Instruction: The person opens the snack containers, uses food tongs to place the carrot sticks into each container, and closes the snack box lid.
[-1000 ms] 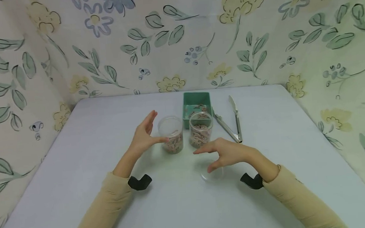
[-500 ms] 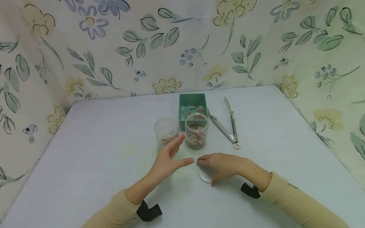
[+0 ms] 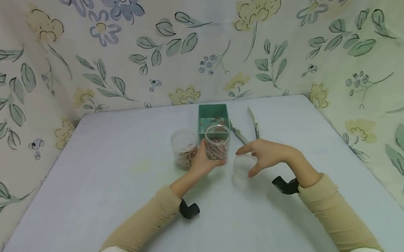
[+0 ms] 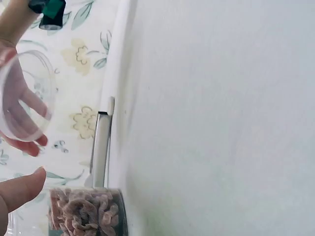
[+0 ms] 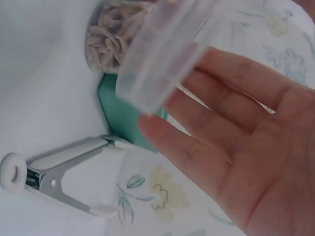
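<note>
In the head view my left hand [image 3: 201,161] curls round the lower part of a clear jar [image 3: 218,149] of brownish-pink, curly pieces, its thumb across the front. My left thumb [image 4: 24,189] shows beside the jar in the left wrist view; the other fingers are out of frame there. My right hand [image 3: 269,153] holds a clear round lid [image 3: 242,173] off the table, tilted on edge, to the right of that jar. Fingers and palm spread behind the lid [image 5: 162,59] in the right wrist view. A second clear jar [image 3: 184,151] of similar pieces stands left of my left hand.
Behind the jars sits a green rectangular tub [image 3: 213,108] with a few similar pieces inside. Metal tongs [image 5: 54,179] lie spread to its right, partly behind my right hand in the head view. A floral curtain [image 3: 198,47] borders the white table [image 3: 123,182].
My left hand has moved from the left jar to the right one and now grips it. My right hand has picked the lid up from the table and raised it.
</note>
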Demonstrator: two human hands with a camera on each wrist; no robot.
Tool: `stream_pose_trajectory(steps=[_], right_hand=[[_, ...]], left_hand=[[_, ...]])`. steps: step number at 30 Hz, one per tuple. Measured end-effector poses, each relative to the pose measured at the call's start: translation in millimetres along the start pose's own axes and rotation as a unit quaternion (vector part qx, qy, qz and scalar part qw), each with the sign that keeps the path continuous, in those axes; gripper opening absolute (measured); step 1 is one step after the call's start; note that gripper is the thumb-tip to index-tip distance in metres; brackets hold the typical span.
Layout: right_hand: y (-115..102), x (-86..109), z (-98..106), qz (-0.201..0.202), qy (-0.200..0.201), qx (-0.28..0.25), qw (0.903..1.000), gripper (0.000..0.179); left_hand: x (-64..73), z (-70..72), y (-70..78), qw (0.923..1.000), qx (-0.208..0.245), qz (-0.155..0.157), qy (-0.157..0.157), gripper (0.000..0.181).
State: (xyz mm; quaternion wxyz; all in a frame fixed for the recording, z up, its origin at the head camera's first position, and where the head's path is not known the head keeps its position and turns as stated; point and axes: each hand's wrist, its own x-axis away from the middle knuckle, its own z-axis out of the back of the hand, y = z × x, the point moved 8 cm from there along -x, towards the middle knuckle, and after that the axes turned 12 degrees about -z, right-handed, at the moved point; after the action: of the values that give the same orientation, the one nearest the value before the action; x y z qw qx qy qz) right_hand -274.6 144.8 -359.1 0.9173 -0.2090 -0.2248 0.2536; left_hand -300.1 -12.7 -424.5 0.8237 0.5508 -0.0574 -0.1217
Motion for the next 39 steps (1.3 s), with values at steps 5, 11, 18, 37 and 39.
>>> stream_pose_trajectory(steps=[5, 11, 18, 37, 39], right_hand=[[3.2, 5.6, 16.7, 0.021, 0.029, -0.076, 0.9964, 0.068], [10.3, 9.7, 38.7, 0.036, 0.089, -0.238, 0.9666, 0.068], [12.3, 12.0, 50.6, 0.053, 0.111, -0.268, 0.9555, 0.074], [-39.0, 23.3, 35.9, 0.139, 0.085, -0.123, 0.9789, 0.073], [-41.3, 24.3, 34.9, 0.148, 0.083, -0.119, 0.9782, 0.073]], left_hand=[[-11.9, 2.0, -5.1, 0.9993, 0.021, -0.005, 0.032, 0.091], [-5.5, 4.1, 2.3, 0.9969, -0.005, -0.060, 0.051, 0.079], [14.9, 7.6, 24.3, 0.9861, -0.038, -0.160, 0.024, 0.079], [39.4, 10.5, 53.8, 0.9756, -0.075, -0.184, -0.093, 0.081], [39.6, 10.2, 52.6, 0.9770, -0.056, -0.175, -0.108, 0.080]])
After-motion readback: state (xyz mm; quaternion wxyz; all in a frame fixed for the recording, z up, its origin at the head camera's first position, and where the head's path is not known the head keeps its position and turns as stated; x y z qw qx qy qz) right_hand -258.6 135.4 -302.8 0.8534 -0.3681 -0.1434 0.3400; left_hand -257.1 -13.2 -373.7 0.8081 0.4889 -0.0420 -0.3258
